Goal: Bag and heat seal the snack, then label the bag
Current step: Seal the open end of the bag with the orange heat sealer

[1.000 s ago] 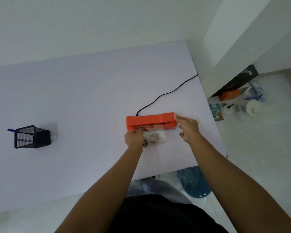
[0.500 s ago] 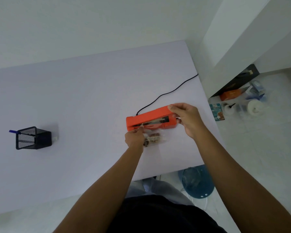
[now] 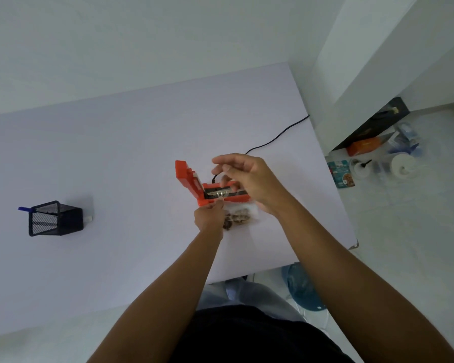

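Observation:
An orange heat sealer [image 3: 189, 182] lies on the white table [image 3: 121, 153], its lid swung up and standing at the left end above the dark sealing strip. A clear bag of brown snack pieces [image 3: 240, 216] lies in front of it, with its top edge across the strip. My left hand [image 3: 207, 218] pinches the bag's upper left corner. My right hand [image 3: 247, 176] hovers over the sealer's right half with fingers apart and nothing in it, hiding that end.
A black cable [image 3: 275, 138] runs from the sealer off the table's right edge. A black mesh pen holder [image 3: 55, 220] with a blue pen stands at the far left. Boxes and containers [image 3: 372, 158] clutter the floor to the right.
My right hand lifted the sealer's lid from shut to fully raised, then let it go. My left hand kept hold of the bag's corner.

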The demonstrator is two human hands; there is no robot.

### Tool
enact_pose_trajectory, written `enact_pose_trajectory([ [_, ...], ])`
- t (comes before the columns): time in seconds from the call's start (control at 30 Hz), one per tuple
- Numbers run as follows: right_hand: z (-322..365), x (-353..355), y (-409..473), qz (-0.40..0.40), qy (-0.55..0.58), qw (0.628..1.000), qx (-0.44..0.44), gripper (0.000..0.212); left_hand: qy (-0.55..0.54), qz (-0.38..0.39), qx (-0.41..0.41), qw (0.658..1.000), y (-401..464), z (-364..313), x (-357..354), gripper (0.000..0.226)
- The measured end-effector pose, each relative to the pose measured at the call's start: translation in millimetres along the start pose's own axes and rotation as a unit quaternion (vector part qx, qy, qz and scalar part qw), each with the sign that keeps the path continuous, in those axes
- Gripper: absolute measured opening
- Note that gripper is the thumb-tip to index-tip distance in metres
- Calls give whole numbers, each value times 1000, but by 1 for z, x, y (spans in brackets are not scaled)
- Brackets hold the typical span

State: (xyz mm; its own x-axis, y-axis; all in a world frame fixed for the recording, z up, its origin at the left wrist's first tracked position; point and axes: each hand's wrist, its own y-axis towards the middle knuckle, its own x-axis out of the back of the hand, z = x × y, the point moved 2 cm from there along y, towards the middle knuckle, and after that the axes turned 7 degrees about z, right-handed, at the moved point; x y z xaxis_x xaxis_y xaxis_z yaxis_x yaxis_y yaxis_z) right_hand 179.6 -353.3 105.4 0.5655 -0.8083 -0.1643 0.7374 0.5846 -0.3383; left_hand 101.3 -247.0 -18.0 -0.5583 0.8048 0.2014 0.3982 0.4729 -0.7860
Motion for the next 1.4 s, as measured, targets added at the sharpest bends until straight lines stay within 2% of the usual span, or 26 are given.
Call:
enact_pose_trajectory([
  [0.07,-28,23,0,-125,-48,990,-33,22,2,1,0,1000,-1,0,1,18],
  [0.13,-64,46,-2,-241,-153,956,-72,22,4,1,2,1000,1,0,2,22],
  [0.2,-95,60,-5,-272,-224,932,-89,22,23,-2,-9,1000,1,0,2,20],
  [0.27,-116,66,-7,-268,-265,921,-100,23,45,-7,-26,999,4,-1,2,15],
  [0.4,-134,70,-7,-267,-313,907,-85,28,76,-8,-61,995,5,3,2,23],
  [0.5,-139,74,-4,-271,-310,908,-79,29,92,-5,-88,992,2,4,4,16],
  [1.0,-141,84,1,-257,-290,918,-85,29,158,-41,-171,972,-8,-26,-6,19],
  [1.27,-146,85,1,-261,-266,925,-80,30,162,38,-268,949,-28,-44,-31,15],
  [1.4,-146,86,-1,-272,-231,930,-87,27,147,109,-329,926,-45,-49,-38,10],
])
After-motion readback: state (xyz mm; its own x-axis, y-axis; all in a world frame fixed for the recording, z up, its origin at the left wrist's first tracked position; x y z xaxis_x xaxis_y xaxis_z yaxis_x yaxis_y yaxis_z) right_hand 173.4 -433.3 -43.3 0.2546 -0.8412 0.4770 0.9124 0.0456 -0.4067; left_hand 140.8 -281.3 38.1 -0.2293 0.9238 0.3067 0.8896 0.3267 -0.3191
